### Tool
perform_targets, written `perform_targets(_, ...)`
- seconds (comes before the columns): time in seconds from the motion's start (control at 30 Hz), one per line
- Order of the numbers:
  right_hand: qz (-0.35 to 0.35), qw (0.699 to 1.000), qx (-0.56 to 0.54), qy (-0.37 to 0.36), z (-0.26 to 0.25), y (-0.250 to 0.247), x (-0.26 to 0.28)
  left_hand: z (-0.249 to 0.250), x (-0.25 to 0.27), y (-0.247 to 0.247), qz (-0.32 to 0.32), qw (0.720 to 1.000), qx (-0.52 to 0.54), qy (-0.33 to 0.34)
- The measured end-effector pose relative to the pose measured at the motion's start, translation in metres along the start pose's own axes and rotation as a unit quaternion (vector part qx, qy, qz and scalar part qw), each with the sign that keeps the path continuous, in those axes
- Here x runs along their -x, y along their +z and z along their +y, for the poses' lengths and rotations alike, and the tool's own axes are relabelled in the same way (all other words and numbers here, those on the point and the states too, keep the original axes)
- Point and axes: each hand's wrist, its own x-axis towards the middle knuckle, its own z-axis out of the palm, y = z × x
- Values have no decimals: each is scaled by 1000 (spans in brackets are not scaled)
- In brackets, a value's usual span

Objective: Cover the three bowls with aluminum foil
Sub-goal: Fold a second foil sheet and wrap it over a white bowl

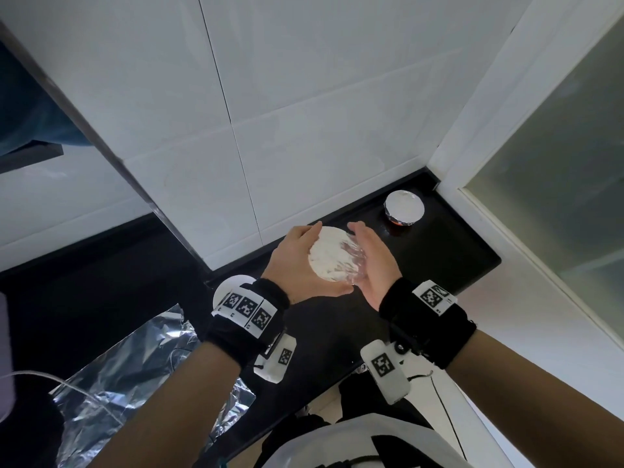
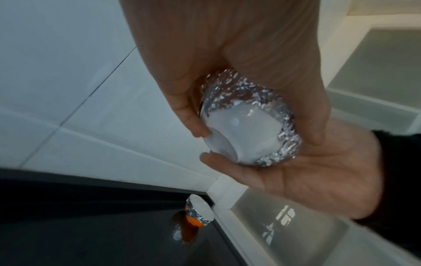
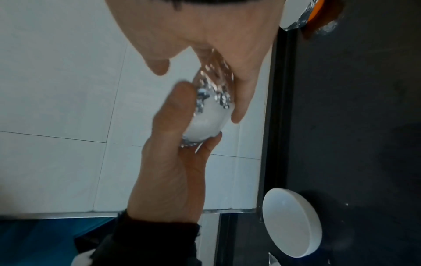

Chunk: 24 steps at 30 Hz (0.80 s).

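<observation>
The fingers [image 2: 200, 126] of the left hand [image 1: 297, 261] curl round the foil-wrapped white bowl [image 1: 332, 256], thumb against its base; the right hand [image 1: 369, 265] cups the other side, fingers bent onto the crimped foil skirt [image 2: 282, 140]. Held up off the tabletop [image 1: 439, 251] between both palms, the bowl can probably be turned while the foil edge is pressed tight under the rim. Far right, an orange bowl [image 1: 404, 207] already capped in foil stands parked clear by the corner. Near left, an uncovered white bowl [image 3: 293, 221] waits on the tabletop, close to the loose foil sheet [image 1: 135, 376] that likely supplies its cover.
</observation>
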Motion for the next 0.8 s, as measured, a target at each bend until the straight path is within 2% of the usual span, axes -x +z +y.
perform_targets(0.07, 15, 999, 34, -29, 3, 6, 0, 2, 1, 1, 12, 999, 42, 0)
perform_targets(0.13, 38, 998, 34, -41, 5, 8, 2, 5, 4, 2, 22, 985, 171, 2)
perform_targets(0.23, 25, 1000, -4, 0, 8, 10, 3, 9, 5, 9, 40, 928, 369, -9)
perform_targets(0.3, 8, 999, -36, 36, 7, 17, 7, 14, 7, 14, 36, 909, 416, -1)
perform_targets(0.37, -4, 997, -50, 66, 9, 24, 11, 18, 11, 18, 51, 907, 417, 25)
perform_targets(0.43, -5, 998, -7, 60, 12, 31, 14, 22, 11, 22, 76, 904, 418, 43)
perform_targets(0.5, 19, 998, 58, 9, 14, 37, 16, 31, 9, 22, 111, 890, 442, 22)
perform_targets(0.6, 33, 984, 127, -119, 16, 44, 21, 43, 3, 19, 137, 860, 489, -49)
perform_targets(0.7, -17, 958, 179, -225, 20, 43, 23, 49, 0, 17, 119, 846, 512, -88)
perform_targets(0.8, -19, 919, 284, -273, 17, 37, 25, 50, 1, 16, 97, 843, 520, -100)
